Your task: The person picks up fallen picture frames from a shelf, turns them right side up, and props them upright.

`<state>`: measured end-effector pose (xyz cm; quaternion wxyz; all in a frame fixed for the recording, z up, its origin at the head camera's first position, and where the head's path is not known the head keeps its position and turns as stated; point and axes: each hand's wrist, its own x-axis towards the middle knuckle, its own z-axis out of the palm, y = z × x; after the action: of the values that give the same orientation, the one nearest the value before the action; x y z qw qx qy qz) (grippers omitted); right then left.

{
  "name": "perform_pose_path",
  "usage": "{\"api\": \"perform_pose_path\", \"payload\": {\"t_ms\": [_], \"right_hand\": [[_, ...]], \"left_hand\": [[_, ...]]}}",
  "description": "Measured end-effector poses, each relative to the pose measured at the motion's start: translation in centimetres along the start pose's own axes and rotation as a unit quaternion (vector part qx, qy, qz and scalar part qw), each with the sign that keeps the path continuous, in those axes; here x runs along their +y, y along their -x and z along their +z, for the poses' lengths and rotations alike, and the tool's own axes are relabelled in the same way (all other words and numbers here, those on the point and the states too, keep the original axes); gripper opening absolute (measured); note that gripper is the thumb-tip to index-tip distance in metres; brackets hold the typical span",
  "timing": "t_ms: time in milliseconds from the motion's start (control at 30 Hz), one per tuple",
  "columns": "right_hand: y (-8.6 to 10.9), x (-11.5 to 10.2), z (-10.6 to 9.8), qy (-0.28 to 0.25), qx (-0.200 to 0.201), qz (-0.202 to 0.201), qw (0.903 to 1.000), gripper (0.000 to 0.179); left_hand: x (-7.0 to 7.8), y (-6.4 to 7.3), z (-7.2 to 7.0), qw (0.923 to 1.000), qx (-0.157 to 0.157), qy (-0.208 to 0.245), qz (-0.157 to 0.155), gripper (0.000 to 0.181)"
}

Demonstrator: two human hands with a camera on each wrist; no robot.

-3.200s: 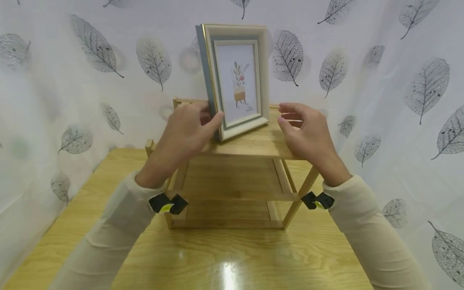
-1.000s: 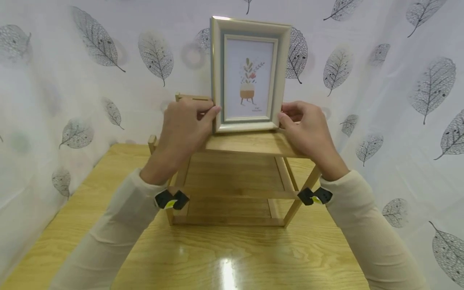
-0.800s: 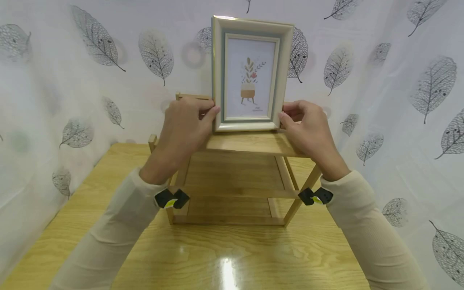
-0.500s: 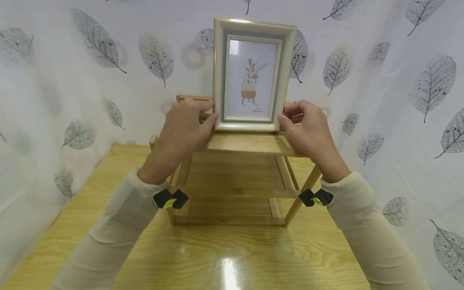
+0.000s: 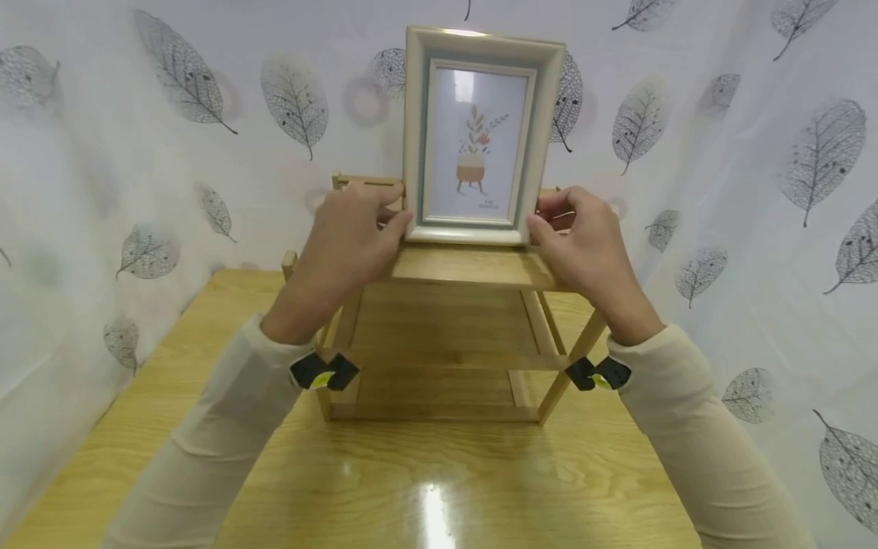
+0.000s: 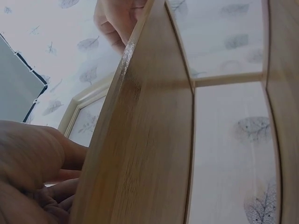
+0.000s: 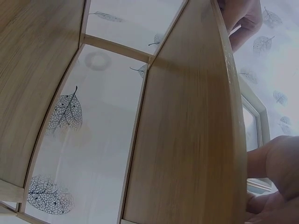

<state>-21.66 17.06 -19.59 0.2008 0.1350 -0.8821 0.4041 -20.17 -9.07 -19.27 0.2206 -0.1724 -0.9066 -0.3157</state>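
A cream picture frame (image 5: 480, 232) with a blue-grey inner border and a potted-plant print stands upright, tilted slightly back, on the top board of a wooden shelf rack (image 5: 473, 265). At its lower left edge, my left hand (image 5: 353, 236) holds the side with thumb in front; the other fingertips are partly hidden. My right hand (image 5: 583, 236) pinches the lower right edge, thumb forward and fingers behind. Seen from below, part of the picture frame (image 6: 86, 114) shows past the board in the left wrist view, and likewise the frame (image 7: 257, 121) in the right wrist view.
Two lower boards of the rack, the middle one (image 5: 446, 324) and the bottom one (image 5: 435, 393), sit under the top board. The rack stands on a wood-grain table (image 5: 384, 480). A white curtain (image 5: 741, 267) with grey leaf prints hangs behind and at both sides.
The picture frame was angled in my left hand with the right hand apart; it then turned to face front and my right hand took its edge. Lately it leans farther back, with glare on its glass.
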Motion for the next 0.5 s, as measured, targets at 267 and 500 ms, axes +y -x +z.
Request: {"api": "perform_pose_path", "payload": {"t_ms": [267,500], "right_hand": [[0.07,0.07,0.27,-0.005,-0.005,-0.001,1.0,0.024],[0.3,0.01,-0.07,-0.003,-0.002,-0.006,1.0,0.026]], "left_hand": [[0.0,0.25,-0.11,0.9998,-0.016,0.006,-0.012,0.041],[-0.01,0.39,-0.23,0.9996,-0.011,0.016,-0.021,0.047]]}}
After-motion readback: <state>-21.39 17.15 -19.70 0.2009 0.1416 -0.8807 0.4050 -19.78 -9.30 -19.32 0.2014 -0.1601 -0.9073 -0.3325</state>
